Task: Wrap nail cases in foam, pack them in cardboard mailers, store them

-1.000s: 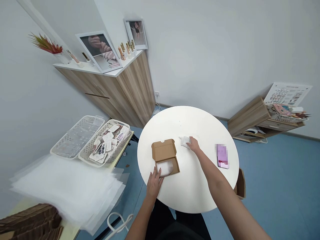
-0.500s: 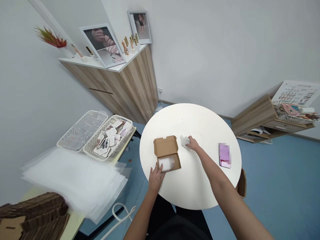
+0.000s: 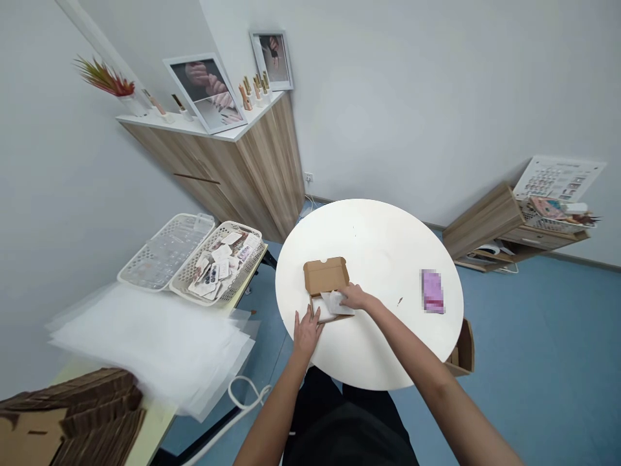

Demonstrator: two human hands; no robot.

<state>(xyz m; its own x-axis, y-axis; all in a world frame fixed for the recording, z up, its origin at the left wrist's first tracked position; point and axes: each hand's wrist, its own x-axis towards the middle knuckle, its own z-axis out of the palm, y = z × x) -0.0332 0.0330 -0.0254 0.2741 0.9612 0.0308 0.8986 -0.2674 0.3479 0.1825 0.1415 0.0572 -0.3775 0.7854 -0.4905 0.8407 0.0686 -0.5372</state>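
A small brown cardboard box lies on the round white table with its lid folded back, away from me. White wrapping lines its inside. My left hand grips the front left corner of the box, thumb at the front wall and some fingers spread outward. Over the right half of the box, my right hand is closed on a thin white packet. That packet overlaps the wrapping; whether it touches the bottom is hidden.
A blurred purple phone-shaped object lies on the right of the round table. On the left side table are a basket of cards, a basket of clear pieces, translucent sheets and flat cardboard. A carton stands below right.
My right hand has carried the white packet left and toward me, from the table to over the box. My left hand stays at the box corner. The view has shifted slightly.
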